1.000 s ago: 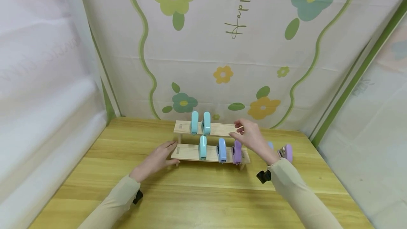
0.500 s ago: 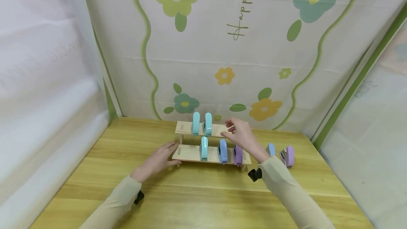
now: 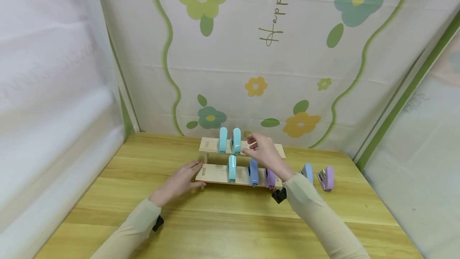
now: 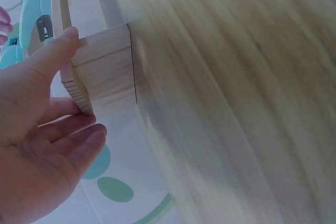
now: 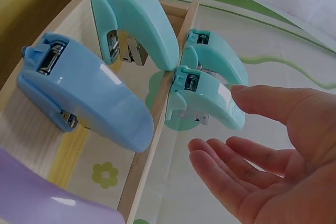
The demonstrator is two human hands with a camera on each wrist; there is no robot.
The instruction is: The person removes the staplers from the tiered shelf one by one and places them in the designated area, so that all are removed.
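Observation:
A two-tier wooden rack (image 3: pixel 214 173) stands on the table. My left hand (image 3: pixel 179 181) holds the left end of its lower board, thumb on one face and fingers on the other in the left wrist view. My right hand (image 3: pixel 265 153) is over the upper board, thumb and fingers apart around the free end of the right-hand teal stapler (image 5: pixel 210 100); whether the thumb touches it I cannot tell. Another teal stapler (image 3: pixel 223 141) stands left of it. The lower board bears a teal stapler (image 3: pixel 231 169), a blue stapler (image 3: pixel 253 172) and a purple stapler (image 3: pixel 270 178).
Right of the rack, a light blue stapler (image 3: pixel 307 172) and a purple stapler (image 3: pixel 327 178) stand on the wooden table (image 3: pixel 230 223). A flower-printed cloth (image 3: pixel 223 67) hangs behind the rack, and white cloth walls rise at both sides.
My right hand has moved left along the upper board to the right-hand teal stapler, uncovering the board's right end and the light blue stapler. The left hand stays on the rack.

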